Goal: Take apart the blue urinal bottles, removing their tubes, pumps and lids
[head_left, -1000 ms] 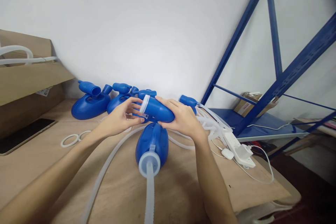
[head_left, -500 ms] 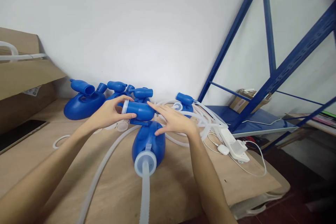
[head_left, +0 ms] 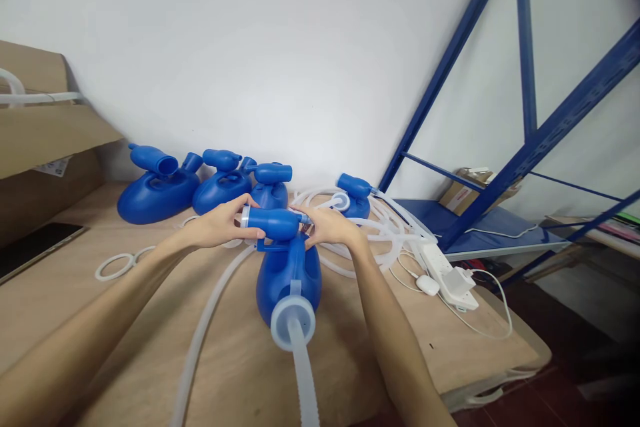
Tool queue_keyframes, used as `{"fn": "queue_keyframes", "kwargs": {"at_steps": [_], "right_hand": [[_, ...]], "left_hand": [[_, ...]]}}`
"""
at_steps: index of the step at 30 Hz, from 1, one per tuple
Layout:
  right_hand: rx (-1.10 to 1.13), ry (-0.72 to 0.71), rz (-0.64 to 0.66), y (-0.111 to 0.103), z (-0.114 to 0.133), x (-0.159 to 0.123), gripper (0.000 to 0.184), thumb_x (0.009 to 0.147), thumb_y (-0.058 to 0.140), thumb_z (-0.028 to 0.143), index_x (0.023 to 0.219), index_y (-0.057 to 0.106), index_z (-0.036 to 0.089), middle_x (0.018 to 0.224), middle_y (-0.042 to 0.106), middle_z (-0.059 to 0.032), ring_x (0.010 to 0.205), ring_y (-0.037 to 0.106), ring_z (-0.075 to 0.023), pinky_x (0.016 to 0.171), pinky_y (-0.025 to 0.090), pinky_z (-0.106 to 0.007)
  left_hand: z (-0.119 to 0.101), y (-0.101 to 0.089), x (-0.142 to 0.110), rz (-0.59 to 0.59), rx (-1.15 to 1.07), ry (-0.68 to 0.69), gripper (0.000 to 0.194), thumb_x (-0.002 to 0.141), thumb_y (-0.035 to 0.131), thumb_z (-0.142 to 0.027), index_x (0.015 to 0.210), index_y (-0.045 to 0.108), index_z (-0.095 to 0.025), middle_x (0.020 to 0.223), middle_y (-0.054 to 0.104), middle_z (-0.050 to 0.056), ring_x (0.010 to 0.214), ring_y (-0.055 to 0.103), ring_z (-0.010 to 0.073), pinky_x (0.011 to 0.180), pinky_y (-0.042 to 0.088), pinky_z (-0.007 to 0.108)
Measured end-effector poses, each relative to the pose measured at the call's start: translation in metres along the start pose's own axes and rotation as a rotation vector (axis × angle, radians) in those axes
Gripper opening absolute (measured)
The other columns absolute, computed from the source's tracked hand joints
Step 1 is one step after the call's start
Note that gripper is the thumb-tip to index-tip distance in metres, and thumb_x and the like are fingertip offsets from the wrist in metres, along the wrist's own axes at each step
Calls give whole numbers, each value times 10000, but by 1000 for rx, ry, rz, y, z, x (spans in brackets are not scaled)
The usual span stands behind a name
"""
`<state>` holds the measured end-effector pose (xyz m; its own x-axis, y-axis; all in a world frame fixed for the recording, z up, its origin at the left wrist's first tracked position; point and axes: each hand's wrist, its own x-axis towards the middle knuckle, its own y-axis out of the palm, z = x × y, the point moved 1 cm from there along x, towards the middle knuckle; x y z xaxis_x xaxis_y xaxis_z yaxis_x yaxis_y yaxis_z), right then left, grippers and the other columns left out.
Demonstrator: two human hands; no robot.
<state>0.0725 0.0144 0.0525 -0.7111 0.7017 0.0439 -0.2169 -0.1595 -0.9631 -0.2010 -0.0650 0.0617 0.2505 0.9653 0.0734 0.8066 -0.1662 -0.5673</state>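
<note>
A blue plastic urinal bottle (head_left: 274, 288) stands on the table in front of me. Its mouth carries a translucent cap (head_left: 293, 323), from which a ribbed hose (head_left: 304, 373) runs toward me. Above the bottle's far part lies a blue cylindrical urinal cup (head_left: 274, 223) with a translucent rim at its left end. My left hand (head_left: 220, 223) grips that rimmed end between thumb and fingers. At the other end, my right hand (head_left: 330, 225) pinches the narrow nozzle, where a translucent piece shows at the fingertips.
Similar blue bottles (head_left: 155, 197) line the wall. Coiled translucent hoses (head_left: 390, 233) and a white power strip (head_left: 445, 277) lie to the right, beside a blue metal shelf (head_left: 417, 210). Left are white rings (head_left: 115, 267), a phone (head_left: 37, 250) and a cardboard box (head_left: 50, 133).
My right hand's fingers have drawn in from lying over the cup's right end to pinching its nozzle. The cup sits slightly lower in view, and the camera view has shifted a little.
</note>
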Motion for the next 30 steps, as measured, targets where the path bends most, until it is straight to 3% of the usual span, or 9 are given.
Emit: {"fn": "queue_keyframes", "kwargs": {"at_steps": [4, 7, 12, 14, 17, 19, 22, 25, 30], "right_hand": [[235, -23, 102, -2, -7, -7, 1314, 708, 923, 289, 1748, 125, 204, 1194, 807, -85, 1024, 798, -279, 940, 593, -378], [333, -117, 76, -18, -7, -22, 1293, 695, 954, 370, 1736, 199, 239, 1423, 708, -125, 1209, 737, -283, 1046, 567, -410], [246, -108, -162, -61, 20, -72, 439, 833, 872, 458, 1205, 774, 248, 1184, 782, -72, 1095, 731, -274, 992, 595, -439], [276, -26, -58, -61, 33, -93, 416, 887, 812, 553, 1175, 789, 252, 1008, 802, -50, 914, 759, -255, 882, 632, -420], [306, 73, 64, -28, 45, -113, 681, 959, 693, 653, 1547, 588, 326, 1313, 774, -75, 1203, 739, -315, 1080, 585, -508], [344, 159, 4, 8, 44, -117, 814, 980, 631, 696, 1670, 415, 321, 1683, 490, -94, 1595, 400, -358, 1310, 331, -601], [588, 238, -61, 63, 36, -112, 988, 909, 633, 805, 1705, 335, 303, 1780, 306, -85, 1686, 139, -341, 1353, 184, -623], [755, 231, -159, 92, 32, -108, 933, 888, 631, 830, 1667, 409, 366, 1744, 388, -47, 1690, 139, -297, 1364, 167, -587], [776, 243, -238, 98, 34, -108, 832, 865, 680, 810, 1571, 555, 387, 1610, 573, -55, 1646, 306, -296, 1335, 273, -596]], "left_hand": [[-9, -2, -6, 67, -18, -66, 615, 663, 884, -591, 1046, 546, -248, 742, 659, -49, 746, 656, 216, 616, 462, 278], [-12, -3, -8, 89, -16, -92, 615, 647, 883, -585, 1043, 552, -249, 748, 653, -45, 748, 639, 216, 614, 449, 275], [-9, -10, -9, 20, 149, 17, 679, 588, 898, -659, 1027, 581, -248, 786, 610, -43, 722, 582, 200, 598, 416, 272], [-9, -14, -9, 37, 157, 21, 684, 608, 887, -672, 1066, 606, -249, 811, 612, -33, 733, 578, 203, 608, 421, 272], [-11, -15, -11, 74, 129, 19, 672, 642, 867, -671, 1135, 674, -257, 889, 668, -7, 814, 630, 237, 659, 456, 285], [-13, -10, -10, 121, 146, 22, 688, 639, 870, -669, 1170, 719, -259, 945, 716, 9, 874, 667, 267, 705, 480, 300], [-16, 5, -8, 160, 158, 78, 696, 643, 867, -673, 1183, 744, -251, 1024, 760, 26, 957, 700, 297, 787, 502, 320], [-18, 23, -4, 122, 121, 143, 679, 673, 843, -685, 1171, 730, -237, 1046, 759, 36, 975, 700, 299, 809, 509, 332], [-19, 41, -2, 108, 23, 186, 703, 664, 821, -700, 1143, 693, -202, 1019, 740, 49, 947, 703, 295, 783, 536, 340]]}}
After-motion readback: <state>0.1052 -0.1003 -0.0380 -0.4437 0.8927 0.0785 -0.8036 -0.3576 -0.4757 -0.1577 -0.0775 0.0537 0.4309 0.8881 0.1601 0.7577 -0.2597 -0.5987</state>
